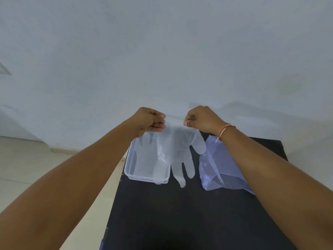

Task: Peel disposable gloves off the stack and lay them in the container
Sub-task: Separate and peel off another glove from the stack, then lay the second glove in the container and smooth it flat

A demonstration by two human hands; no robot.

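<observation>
Left hand [150, 120] and right hand [201, 120] each pinch the glove [177, 150] cuff, hanging it over the box [129, 166] and table [180, 213].

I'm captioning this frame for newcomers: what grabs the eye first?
Two hands, left and right, hold a clear thin plastic glove up by its cuff, fingers dangling, at centre. Below left sits a clear rectangular plastic container; to the right, a bluish plastic glove stack on the black table.
</observation>
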